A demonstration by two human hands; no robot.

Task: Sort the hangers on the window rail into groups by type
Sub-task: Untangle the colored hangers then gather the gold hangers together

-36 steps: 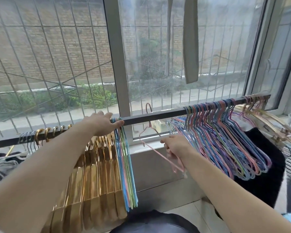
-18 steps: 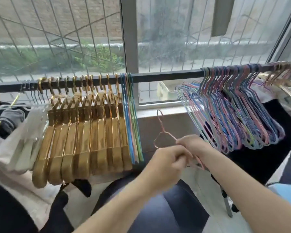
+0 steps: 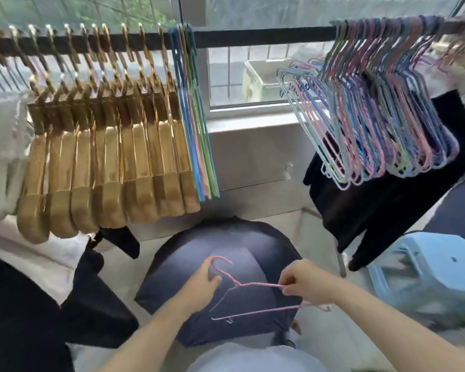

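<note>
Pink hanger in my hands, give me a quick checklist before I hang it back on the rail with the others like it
1. Hold on the pink hanger: ok; left hand at the hook, right hand pinching the shoulder wire.
2. Off the rail: ok, held low over the dark cushion.
3. Matching group located: ok; thin colored hangers hang beside the gold hangers.
4. Free rail beside that group: ok, bare stretch to its right.
5. Hanger shape: cannot tell if the wire is bent.
6. Large colored bunch at right: not ok, separate from the small group.
</note>
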